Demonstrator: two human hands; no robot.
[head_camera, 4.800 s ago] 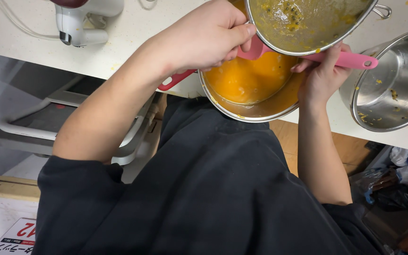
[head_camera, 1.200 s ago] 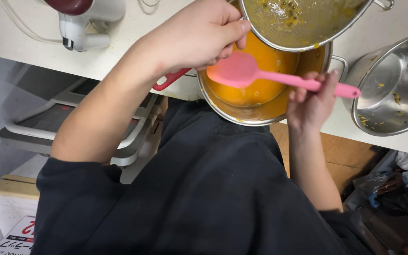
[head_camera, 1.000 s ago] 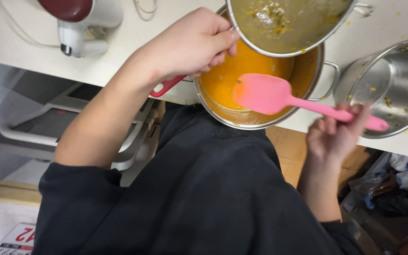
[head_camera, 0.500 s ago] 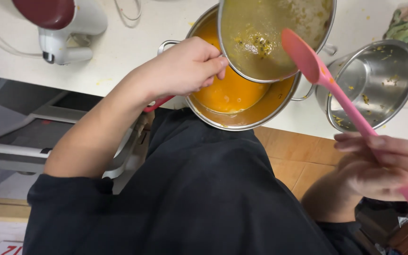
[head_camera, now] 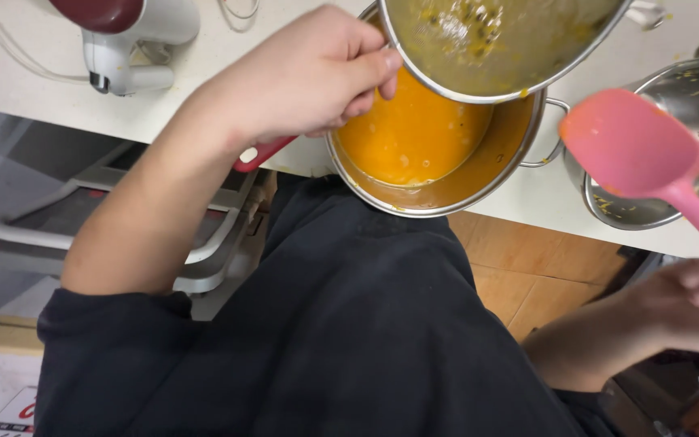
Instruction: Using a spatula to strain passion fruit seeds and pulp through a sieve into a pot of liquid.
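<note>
Since 0.5 s ago: pink spatula (head_camera: 637,154) drawn lower, off the sieve (head_camera: 495,40), right hand (head_camera: 693,303) wrapped round its handle. Left hand (head_camera: 305,77) clamped on the sieve's rim above the pot (head_camera: 446,158), glossy orange liquid inside.

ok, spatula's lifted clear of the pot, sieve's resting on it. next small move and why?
Probably bring the pink spatula back over the strainer and scrape or press the residue. The right hand holds it off to the side, while the left hand steadies the strainer over the pot of orange liquid, with pulp and seeds left inside.
</note>
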